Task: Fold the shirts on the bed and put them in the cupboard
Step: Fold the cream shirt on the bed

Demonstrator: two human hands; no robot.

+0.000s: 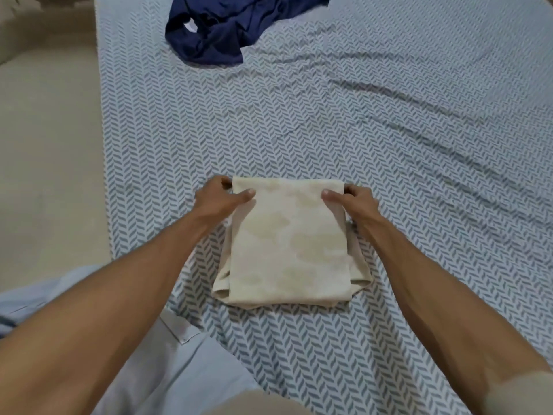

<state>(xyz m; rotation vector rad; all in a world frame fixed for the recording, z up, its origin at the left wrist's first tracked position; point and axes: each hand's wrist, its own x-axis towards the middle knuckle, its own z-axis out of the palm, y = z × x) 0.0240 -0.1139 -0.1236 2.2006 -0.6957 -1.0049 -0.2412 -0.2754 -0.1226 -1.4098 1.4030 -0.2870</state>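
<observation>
1. Nearest the camera, at the bottom left, lies a pale blue garment (167, 369) on the near edge of the bed, partly covered by the person's left forearm.
2. Left of the bed runs a beige floor (51, 175).
3. On the bed's white sheet with a grey-blue herringbone print (389, 175) sits a cream, faintly mottled shirt folded into a rectangle (290, 244), near the middle and towards the near side, its tucked sleeves showing at both lower corners.
4. At the shirt's far left corner the left hand (220, 199) pinches the fabric, thumb on top and fingers curled behind the edge.
5. At the far right corner the right hand (356, 200) grips the same way, thumb on top, fingers round the edge.
6. Far off, towards the top of the bed, a crumpled navy blue shirt (227, 25) lies unfolded, well apart from the cream one.
</observation>
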